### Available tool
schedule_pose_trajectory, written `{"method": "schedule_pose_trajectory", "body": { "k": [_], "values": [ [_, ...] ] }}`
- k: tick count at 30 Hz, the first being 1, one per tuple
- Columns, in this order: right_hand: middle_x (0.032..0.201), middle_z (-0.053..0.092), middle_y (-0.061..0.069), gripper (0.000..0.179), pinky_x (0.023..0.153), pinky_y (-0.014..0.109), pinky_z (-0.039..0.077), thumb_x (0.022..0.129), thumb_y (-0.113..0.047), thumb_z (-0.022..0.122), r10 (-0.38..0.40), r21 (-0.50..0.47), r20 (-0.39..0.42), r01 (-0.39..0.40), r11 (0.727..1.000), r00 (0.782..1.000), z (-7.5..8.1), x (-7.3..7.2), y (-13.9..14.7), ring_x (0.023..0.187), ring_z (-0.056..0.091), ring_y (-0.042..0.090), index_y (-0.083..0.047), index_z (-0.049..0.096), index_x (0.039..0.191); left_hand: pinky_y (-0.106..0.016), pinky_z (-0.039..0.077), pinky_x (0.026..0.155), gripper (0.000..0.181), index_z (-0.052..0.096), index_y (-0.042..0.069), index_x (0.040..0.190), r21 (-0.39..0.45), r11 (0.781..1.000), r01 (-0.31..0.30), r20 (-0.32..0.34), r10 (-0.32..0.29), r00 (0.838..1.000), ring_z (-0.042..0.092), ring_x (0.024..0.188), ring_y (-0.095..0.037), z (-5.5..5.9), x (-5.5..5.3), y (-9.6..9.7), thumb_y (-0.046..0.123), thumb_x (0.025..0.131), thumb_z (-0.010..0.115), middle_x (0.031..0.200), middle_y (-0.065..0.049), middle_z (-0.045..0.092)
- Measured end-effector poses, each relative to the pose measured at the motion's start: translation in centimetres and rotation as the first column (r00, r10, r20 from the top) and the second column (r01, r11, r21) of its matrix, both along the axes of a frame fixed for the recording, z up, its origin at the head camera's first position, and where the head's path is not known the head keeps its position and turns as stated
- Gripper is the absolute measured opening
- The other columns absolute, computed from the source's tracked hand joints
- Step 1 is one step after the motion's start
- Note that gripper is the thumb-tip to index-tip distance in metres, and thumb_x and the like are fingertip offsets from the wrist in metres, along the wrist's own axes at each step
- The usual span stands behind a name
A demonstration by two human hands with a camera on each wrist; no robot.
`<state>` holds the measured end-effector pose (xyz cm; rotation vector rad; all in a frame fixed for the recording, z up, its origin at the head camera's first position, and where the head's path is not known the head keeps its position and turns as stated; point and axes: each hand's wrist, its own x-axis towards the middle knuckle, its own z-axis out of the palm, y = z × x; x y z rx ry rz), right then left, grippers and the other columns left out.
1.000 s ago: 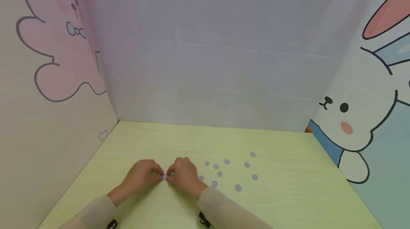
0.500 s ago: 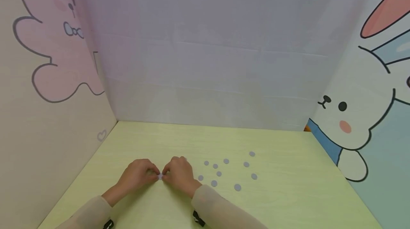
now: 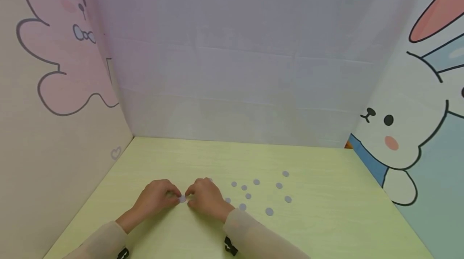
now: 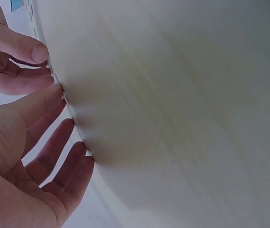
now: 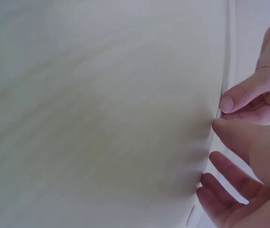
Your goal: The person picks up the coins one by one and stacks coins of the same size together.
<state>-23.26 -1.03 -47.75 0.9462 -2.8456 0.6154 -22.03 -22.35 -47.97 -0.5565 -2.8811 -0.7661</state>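
A small, flat grey disc (image 3: 182,199) lies on the pale yellow table (image 3: 181,235), left of the other discs. My left hand (image 3: 156,195) pinches its left edge between thumb and forefinger; the remaining fingertips touch the tabletop in the left wrist view. Just right of the disc is my right hand (image 3: 206,197), its thumb and forefinger parted by a small gap and holding nothing. From the right wrist, the disc (image 5: 218,113) shows only as a thin edge between the two hands.
Several similar grey discs lie scattered to the right, among them a larger one (image 3: 269,211) and a far one (image 3: 285,173). Another disc (image 3: 210,179) peeks out behind the right hand. A white back wall (image 3: 232,69) and printed side walls enclose the table.
Both hands have shifted slightly left with the disc. In the last half second the right fingertips have drawn back from it to the right, leaving more of it showing.
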Motion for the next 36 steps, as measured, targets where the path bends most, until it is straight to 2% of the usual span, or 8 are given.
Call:
{"method": "schedule_pose_trajectory", "body": {
  "k": [5,12,20,26,36],
  "values": [
    [0.101,0.076,-0.006,0.021,0.090,0.024,0.052,0.088,-0.016,0.086,0.047,-0.026,0.043,-0.046,0.999,0.998,0.9,-0.7,1.7,0.096,0.066,0.010,-0.018,0.085,0.109,-0.045,0.058,0.083,0.012,0.083,0.024,0.087,0.006,1.000,-0.018,0.019,0.018,1.000,0.071,0.091,-0.016,0.0,0.1,0.0,0.019,0.082,0.093,0.094,0.011,0.076],
    [0.111,0.075,0.002,0.024,0.092,0.032,0.055,0.093,-0.018,0.084,0.008,-0.096,0.073,-0.001,0.995,0.997,1.8,-2.5,4.5,0.104,0.067,0.019,-0.014,0.082,0.116,-0.046,0.057,0.086,0.011,0.083,0.025,0.088,0.014,0.999,-0.030,0.037,0.030,0.999,0.070,0.094,-0.016,0.1,0.0,0.0,0.021,0.083,0.092,0.095,0.012,0.076],
    [0.127,0.068,0.012,0.043,0.095,0.044,0.055,0.094,-0.012,0.081,-0.048,-0.158,0.101,0.064,0.985,0.994,1.0,-4.2,6.6,0.113,0.066,0.029,-0.007,0.071,0.136,-0.038,0.055,0.081,0.011,0.083,0.024,0.090,0.025,1.000,-0.001,0.029,0.001,1.000,0.069,0.091,-0.015,0.0,0.2,-0.2,0.022,0.083,0.092,0.094,0.012,0.076],
    [0.125,0.069,0.012,0.046,0.100,0.044,0.055,0.091,-0.013,0.084,-0.058,-0.124,0.102,0.071,0.990,0.993,0.3,-5.0,7.0,0.115,0.066,0.029,-0.005,0.071,0.134,-0.037,0.054,0.081,0.012,0.083,0.024,0.089,0.032,0.999,-0.027,0.049,0.025,0.998,0.068,0.091,-0.014,0.1,0.3,0.0,0.021,0.083,0.092,0.094,0.011,0.075],
    [0.121,0.072,0.010,0.041,0.103,0.043,0.051,0.090,-0.017,0.085,-0.071,-0.044,0.127,0.077,0.996,0.989,-0.1,-5.8,6.6,0.112,0.065,0.028,-0.007,0.076,0.128,-0.039,0.054,0.081,0.013,0.083,0.025,0.088,0.038,0.998,-0.047,0.067,0.044,0.997,0.067,0.091,-0.013,0.2,0.3,0.1,0.020,0.082,0.093,0.094,0.011,0.075]
  ]
}}
